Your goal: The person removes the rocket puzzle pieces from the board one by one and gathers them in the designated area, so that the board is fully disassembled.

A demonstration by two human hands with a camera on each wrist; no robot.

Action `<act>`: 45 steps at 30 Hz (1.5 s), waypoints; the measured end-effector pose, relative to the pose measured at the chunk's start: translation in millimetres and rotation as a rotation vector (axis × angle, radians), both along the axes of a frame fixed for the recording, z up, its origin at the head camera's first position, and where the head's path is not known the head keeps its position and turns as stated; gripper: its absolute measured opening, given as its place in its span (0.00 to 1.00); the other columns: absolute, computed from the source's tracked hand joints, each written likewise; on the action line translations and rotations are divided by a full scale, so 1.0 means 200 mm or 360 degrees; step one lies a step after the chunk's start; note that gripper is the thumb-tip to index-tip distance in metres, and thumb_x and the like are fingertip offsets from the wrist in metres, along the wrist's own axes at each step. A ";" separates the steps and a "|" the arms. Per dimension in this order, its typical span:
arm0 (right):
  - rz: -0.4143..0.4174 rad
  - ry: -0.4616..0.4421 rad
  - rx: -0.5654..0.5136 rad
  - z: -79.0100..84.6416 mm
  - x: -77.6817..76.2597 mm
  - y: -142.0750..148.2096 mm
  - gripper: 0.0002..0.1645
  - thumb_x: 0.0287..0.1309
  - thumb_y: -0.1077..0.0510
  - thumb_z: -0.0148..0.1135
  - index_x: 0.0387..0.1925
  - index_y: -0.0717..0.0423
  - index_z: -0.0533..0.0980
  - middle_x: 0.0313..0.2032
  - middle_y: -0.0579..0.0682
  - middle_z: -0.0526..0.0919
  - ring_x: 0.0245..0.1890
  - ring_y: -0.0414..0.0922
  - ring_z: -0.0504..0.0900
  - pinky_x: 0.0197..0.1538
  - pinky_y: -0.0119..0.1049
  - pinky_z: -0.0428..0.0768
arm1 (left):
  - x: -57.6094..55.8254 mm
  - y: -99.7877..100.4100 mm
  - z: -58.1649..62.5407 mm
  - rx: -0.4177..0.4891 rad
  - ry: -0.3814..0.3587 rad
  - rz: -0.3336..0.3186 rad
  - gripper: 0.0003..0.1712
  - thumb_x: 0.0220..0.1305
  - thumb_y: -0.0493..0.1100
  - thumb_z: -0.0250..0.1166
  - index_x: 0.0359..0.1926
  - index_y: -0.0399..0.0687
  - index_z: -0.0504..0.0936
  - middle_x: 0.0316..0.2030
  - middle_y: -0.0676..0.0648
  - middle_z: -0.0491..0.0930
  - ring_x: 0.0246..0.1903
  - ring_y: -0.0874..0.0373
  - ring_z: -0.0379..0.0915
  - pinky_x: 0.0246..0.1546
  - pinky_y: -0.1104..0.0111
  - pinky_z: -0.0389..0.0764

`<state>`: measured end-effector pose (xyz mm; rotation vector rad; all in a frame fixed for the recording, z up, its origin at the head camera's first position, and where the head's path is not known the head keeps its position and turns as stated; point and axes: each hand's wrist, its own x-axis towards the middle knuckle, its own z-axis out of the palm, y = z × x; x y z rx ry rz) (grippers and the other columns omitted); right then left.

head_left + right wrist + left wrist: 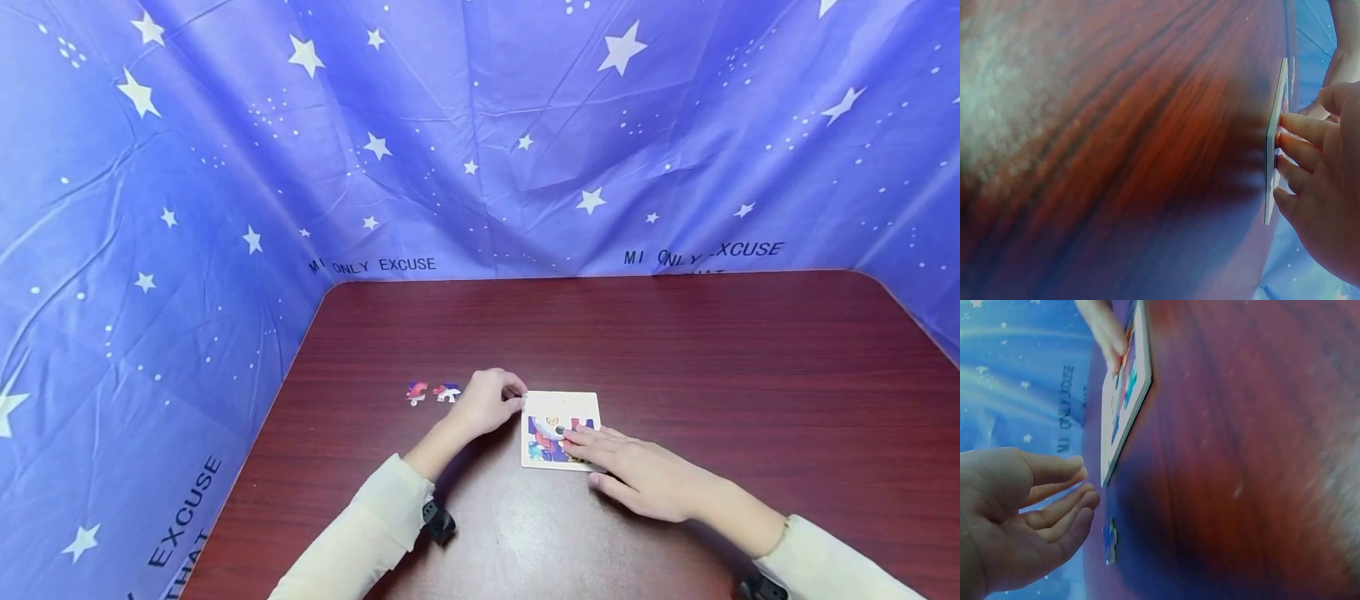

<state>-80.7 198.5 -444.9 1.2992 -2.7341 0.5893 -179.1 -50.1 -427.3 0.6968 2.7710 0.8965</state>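
Note:
A small square jigsaw puzzle tray (558, 402) with a pale rim lies flat on the table in the head view. Colourful fitted pieces (542, 442) fill its lower part, while pale board shows across the top. My right hand (637, 471) reaches over the tray's right side, its fingertips resting on the pieces and hiding some of them. At the tray's upper left corner is my left hand (487, 402), with fingers loosely bent. The left wrist view shows nothing between the thumb and fingers of this hand (1029, 512), which sits just off the corner.
Two loose jigsaw pieces, a red and purple one (416, 392) and a white, blue and red one (447, 392), lie left of the left hand. A dark red wooden table (712, 350) carries everything. Behind it hangs a blue curtain (480, 167) printed with stars.

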 end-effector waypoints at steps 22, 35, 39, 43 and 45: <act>0.0005 0.0025 -0.0014 0.00 0.00 0.00 0.26 0.67 0.55 0.54 0.64 0.55 0.70 0.64 0.51 0.74 0.64 0.52 0.73 0.71 0.14 0.35 | 0.09 0.05 -0.03 -0.0353 0.0255 -0.0259 0.10 0.51 0.44 0.74 0.35 0.48 0.86 0.31 0.51 0.80 0.31 0.64 0.70 0.36 0.74 0.75; 0.0021 0.0034 -0.0019 0.00 0.00 0.00 0.25 0.66 0.56 0.55 0.64 0.55 0.70 0.64 0.51 0.74 0.64 0.52 0.73 0.71 0.15 0.36 | 0.09 0.05 -0.04 -0.0324 0.0086 -0.0206 0.14 0.47 0.48 0.76 0.33 0.49 0.84 0.33 0.52 0.79 0.36 0.63 0.73 0.41 0.74 0.76; 0.0026 0.0026 -0.0029 0.00 0.00 0.00 0.25 0.66 0.56 0.55 0.63 0.56 0.70 0.64 0.52 0.74 0.64 0.52 0.73 0.71 0.15 0.35 | 0.08 0.06 -0.04 -0.0298 0.0011 -0.0159 0.14 0.45 0.46 0.77 0.32 0.49 0.84 0.34 0.51 0.79 0.37 0.61 0.74 0.41 0.74 0.76; 0.0015 0.0015 -0.0021 0.01 0.00 0.00 0.25 0.67 0.55 0.54 0.63 0.55 0.70 0.64 0.52 0.74 0.64 0.52 0.73 0.71 0.14 0.34 | 0.07 0.07 -0.04 -0.0284 -0.0050 -0.0124 0.13 0.44 0.45 0.77 0.31 0.48 0.84 0.33 0.51 0.78 0.35 0.62 0.72 0.39 0.75 0.74; 0.0009 0.0015 -0.0014 0.01 0.00 0.00 0.25 0.67 0.55 0.54 0.63 0.55 0.70 0.64 0.52 0.74 0.64 0.52 0.73 0.71 0.14 0.34 | 0.06 0.07 -0.04 -0.0284 -0.0069 -0.0115 0.13 0.44 0.44 0.78 0.31 0.48 0.83 0.32 0.51 0.78 0.34 0.63 0.70 0.38 0.75 0.72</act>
